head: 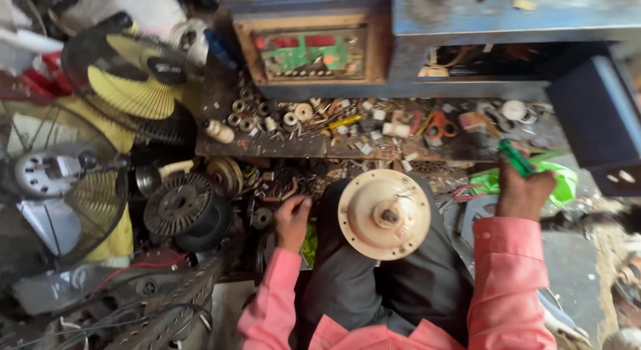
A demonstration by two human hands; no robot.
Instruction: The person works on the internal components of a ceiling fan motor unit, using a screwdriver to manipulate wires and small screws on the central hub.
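A round cream motor housing (384,214) with a central shaft rests on my lap, between my knees. My left hand (292,221) reaches down into the pile of small parts beside my left knee, fingers curled; whether it holds anything is hidden. My right hand (523,190) is raised to the right and grips a green-handled tool (516,156). Both sleeves are pink.
A low wooden ledge (267,146) carries bearings, white bits and orange-handled scissors (441,127). Behind it stands a blue bench with a circuit panel (310,53). Fan guards (63,183), yellow blades (130,89) and a black rotor (179,204) lie left. A green bag (564,180) sits right.
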